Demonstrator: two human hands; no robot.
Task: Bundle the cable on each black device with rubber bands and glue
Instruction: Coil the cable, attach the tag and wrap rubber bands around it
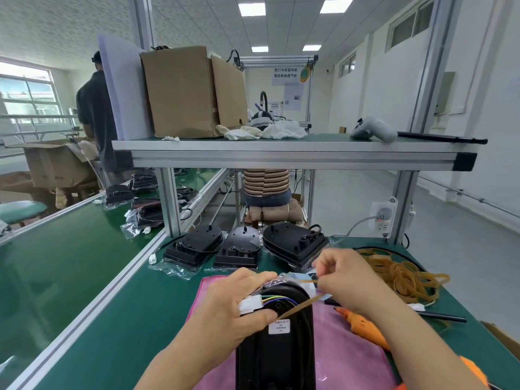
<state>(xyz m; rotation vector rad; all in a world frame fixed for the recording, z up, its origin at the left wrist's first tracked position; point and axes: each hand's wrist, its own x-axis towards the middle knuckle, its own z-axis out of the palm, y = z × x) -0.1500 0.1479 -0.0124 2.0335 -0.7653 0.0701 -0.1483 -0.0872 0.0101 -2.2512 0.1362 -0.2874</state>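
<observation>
Clamping connector [249, 305] against device [277, 347] in left hand [225, 311]; pinching stretched band [301, 305] in right hand [346, 280]; working over cloth [346, 356], beside spare bands [408, 277].

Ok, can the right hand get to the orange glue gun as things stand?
Probably yes: the glue gun lies on the pink cloth close by the right hand, with nothing on top of it. But that hand is pinching a stretched rubber band, so it would have to let go first.
</observation>
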